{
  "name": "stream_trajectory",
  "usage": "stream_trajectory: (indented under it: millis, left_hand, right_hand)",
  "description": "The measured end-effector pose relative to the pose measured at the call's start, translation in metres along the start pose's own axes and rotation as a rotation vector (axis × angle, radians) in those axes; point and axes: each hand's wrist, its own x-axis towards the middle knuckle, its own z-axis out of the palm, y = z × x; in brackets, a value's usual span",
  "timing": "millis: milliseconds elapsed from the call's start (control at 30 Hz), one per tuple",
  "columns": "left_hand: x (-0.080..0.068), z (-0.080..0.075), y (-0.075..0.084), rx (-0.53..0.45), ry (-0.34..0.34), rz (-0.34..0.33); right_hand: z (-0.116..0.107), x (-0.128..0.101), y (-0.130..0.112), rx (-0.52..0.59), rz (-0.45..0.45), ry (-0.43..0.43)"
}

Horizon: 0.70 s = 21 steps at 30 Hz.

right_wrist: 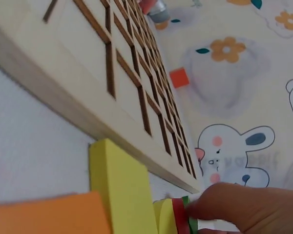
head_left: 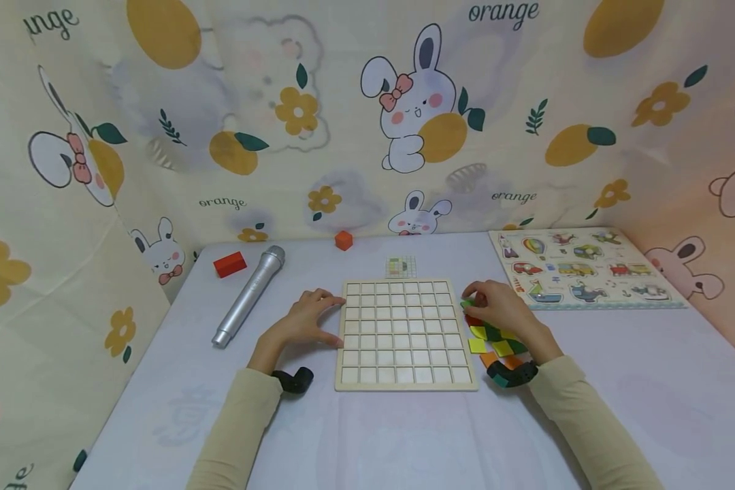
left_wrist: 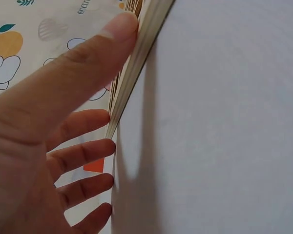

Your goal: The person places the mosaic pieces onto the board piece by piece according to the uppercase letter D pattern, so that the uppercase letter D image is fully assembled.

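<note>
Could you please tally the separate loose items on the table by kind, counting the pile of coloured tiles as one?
Wooden grid board: 1
Pile of coloured square tiles: 1
Silver microphone: 1
Red and orange blocks: 2
Vehicle peg puzzle board: 1
Small pattern card: 1
Total: 7

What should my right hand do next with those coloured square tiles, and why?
Probably lift one tile: the right hand already pinches at the pile of coloured square tiles, the wooden grid board has every cell empty, and the left hand rests on its edge.

Wooden grid board point(head_left: 404, 335) flat on table, cells empty; coloured square tiles point(head_left: 493, 338) piled beside right edge.
</note>
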Motion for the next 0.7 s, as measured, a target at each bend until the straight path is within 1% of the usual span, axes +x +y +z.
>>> stream_trajectory:
  millis: [167,267,400,467,567,700]
  left_hand:
    - [0.0,0.0,0.0,-0.006,0.002,-0.001]
    - [0.0,0.001,0.0,-0.003,0.003,-0.001]
    - [0.001,0.002,0.0,0.0,-0.001,-0.006]
    - [0.001,0.002,0.0,-0.003,-0.002,-0.004]
    - [0.0,0.001,-0.001,-0.007,0.006,0.007]
    - [-0.001,0.001,-0.002,-0.027,0.007,0.012]
  right_hand:
    - [0.001,0.002,0.0,-0.025,0.009,0.004]
    - [0.0,0.003,0.001,-0.036,0.032,-0.003]
    - [-0.002,0.004,0.003,-0.004,0.092,-0.036]
    - [-0.004,0.004,0.002,0.004,0.102,-0.035]
    - [-0.007,0.006,-0.003,-0.002,0.088,-0.004]
    - [-0.01,0.011,-0.017,0.014,0.017,0.043]
